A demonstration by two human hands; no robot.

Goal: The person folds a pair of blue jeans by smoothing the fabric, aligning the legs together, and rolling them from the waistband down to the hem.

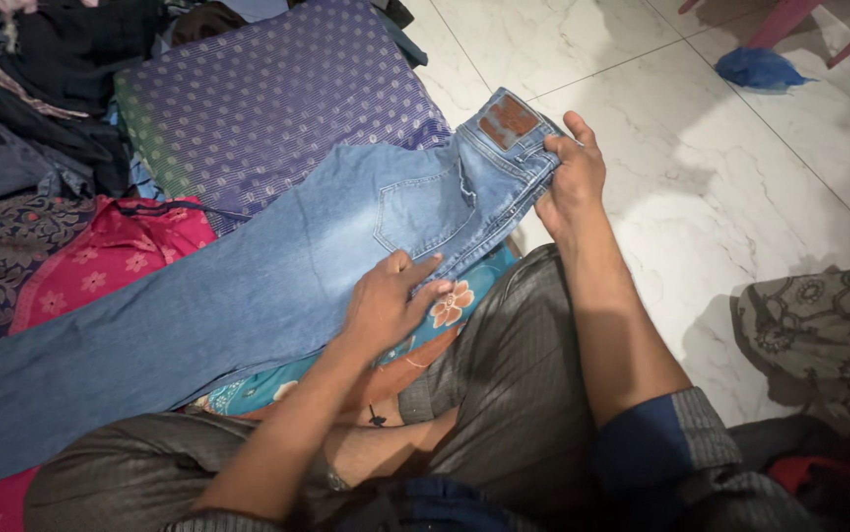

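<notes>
Item: light-blue denim jeans (248,286), laid flat across lap and clothes pile | right hand (571,177): closed, pinching waistband beside the brown patch (507,120) | left hand (386,305): open, palm flat on seat below back pocket (423,209) | handling: likely soft, fairly heavy, limp; waistband judged firmest grip | beneath: purple dotted cushion (267,99), teal floral cloth (445,305).

Right hand (571,177) grips jeans (248,296) waistband; left hand (386,305) presses them flat.
</notes>
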